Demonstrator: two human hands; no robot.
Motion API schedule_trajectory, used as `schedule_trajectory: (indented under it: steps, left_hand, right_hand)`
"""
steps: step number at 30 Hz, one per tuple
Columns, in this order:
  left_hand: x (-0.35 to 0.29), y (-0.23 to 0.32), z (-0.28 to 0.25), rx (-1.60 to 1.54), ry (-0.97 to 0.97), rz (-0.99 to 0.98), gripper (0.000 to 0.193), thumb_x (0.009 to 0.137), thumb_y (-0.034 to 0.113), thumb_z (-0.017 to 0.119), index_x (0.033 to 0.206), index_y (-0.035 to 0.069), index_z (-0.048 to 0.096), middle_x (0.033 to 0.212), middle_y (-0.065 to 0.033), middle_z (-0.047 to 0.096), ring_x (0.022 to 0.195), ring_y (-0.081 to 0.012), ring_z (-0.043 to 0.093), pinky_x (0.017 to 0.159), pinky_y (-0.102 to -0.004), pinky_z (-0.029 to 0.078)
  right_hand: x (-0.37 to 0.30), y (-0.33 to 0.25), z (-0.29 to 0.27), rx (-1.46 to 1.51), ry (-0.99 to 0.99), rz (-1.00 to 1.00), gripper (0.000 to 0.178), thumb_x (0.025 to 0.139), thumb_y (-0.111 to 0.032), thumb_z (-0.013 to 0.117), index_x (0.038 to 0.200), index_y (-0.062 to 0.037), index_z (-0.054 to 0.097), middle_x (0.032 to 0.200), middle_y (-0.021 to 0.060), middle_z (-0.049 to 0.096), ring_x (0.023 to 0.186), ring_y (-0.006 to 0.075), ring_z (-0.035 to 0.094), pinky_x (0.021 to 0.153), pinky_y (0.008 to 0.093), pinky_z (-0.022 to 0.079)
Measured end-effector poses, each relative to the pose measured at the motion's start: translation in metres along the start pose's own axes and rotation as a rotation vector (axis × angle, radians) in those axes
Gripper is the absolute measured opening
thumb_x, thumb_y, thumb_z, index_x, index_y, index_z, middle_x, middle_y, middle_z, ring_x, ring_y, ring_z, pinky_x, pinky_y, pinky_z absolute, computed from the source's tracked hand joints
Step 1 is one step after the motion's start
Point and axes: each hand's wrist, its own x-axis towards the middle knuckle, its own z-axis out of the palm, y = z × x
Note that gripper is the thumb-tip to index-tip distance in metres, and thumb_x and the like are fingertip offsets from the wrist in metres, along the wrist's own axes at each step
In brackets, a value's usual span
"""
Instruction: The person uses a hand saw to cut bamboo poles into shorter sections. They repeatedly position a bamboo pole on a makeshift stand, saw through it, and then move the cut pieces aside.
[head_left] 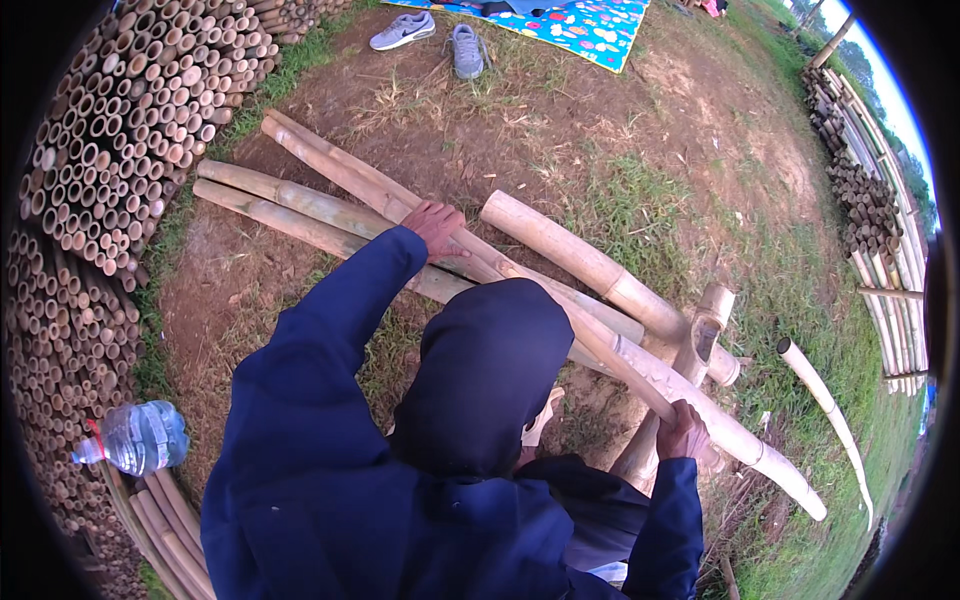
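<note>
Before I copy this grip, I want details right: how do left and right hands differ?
The left hand lies across a bamboo pole; the right hand wraps a slim brown bamboo piece. The left hand is farther forward than the right. Both are bare, with dark blue sleeves.

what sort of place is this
Most likely an outdoor yard where bamboo is stored: a tall stack of cut bamboo stands at the left, another pile lies at the far right, and the ground is bare dirt with patches of grass.
</note>
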Motion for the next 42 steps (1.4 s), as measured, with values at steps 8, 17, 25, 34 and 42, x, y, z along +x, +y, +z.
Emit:
schedule_trajectory:
  steps: [8, 17, 25, 34, 42]
  left_hand:
    - [0.011, 0.019, 0.014, -0.004, 0.068, 0.133, 0.073, 0.087, 0.075, 0.058, 0.113, 0.007, 0.061, 0.105, -0.0113, 0.056, 0.106, -0.0324, 0.054, 0.097, -0.045, 0.042]
    - [0.023, 0.026, 0.012, -0.014, 0.043, 0.101, 0.073, 0.088, 0.075, 0.058, 0.116, 0.007, 0.064, 0.108, -0.0123, 0.056, 0.106, -0.0324, 0.054, 0.097, -0.0452, 0.043]
    - [0.015, 0.036, 0.011, -0.054, 0.143, 0.081, 0.074, 0.083, 0.075, 0.064, 0.117, 0.01, 0.068, 0.112, -0.0109, 0.056, 0.109, -0.0324, 0.053, 0.1, -0.0456, 0.044]
    - [-0.009, 0.027, -0.002, -0.13, 0.103, 0.107, 0.07, 0.078, 0.076, 0.066, 0.112, 0.014, 0.071, 0.105, -0.0069, 0.06, 0.106, -0.0293, 0.057, 0.097, -0.0436, 0.048]
    - [0.003, 0.025, 0.024, -0.127, 0.038, 0.14, 0.056, 0.079, 0.056, 0.079, 0.112, 0.011, 0.071, 0.107, -0.0065, 0.062, 0.106, -0.0302, 0.06, 0.093, -0.0425, 0.049]
  right_hand:
    - [0.009, 0.04, -0.007, 0.052, -0.056, 0.016, 0.039, 0.064, -0.026, 0.094, 0.088, -0.012, 0.067, 0.083, 0.0101, 0.069, 0.078, 0.0349, 0.069, 0.069, 0.048, 0.053]
    - [0.028, 0.058, -0.006, 0.23, -0.042, -0.164, 0.051, 0.073, -0.023, 0.09, 0.118, -0.0069, 0.073, 0.087, 0.0136, 0.067, 0.08, 0.0366, 0.066, 0.073, 0.0471, 0.052]
    - [0.017, 0.057, 0.007, 0.235, 0.016, -0.132, 0.051, 0.072, -0.015, 0.089, 0.119, -0.0052, 0.072, 0.092, 0.0146, 0.066, 0.089, 0.038, 0.064, 0.082, 0.0496, 0.05]
    - [-0.005, 0.038, -0.002, 0.251, 0.023, -0.19, 0.054, 0.069, -0.005, 0.085, 0.12, -0.0053, 0.071, 0.096, 0.014, 0.068, 0.089, 0.0372, 0.065, 0.081, 0.0483, 0.052]
    - [-0.011, 0.056, 0.04, 0.253, -0.016, -0.096, 0.053, 0.069, -0.014, 0.088, 0.121, -0.0095, 0.073, 0.106, 0.011, 0.068, 0.1, 0.035, 0.063, 0.088, 0.0466, 0.051]
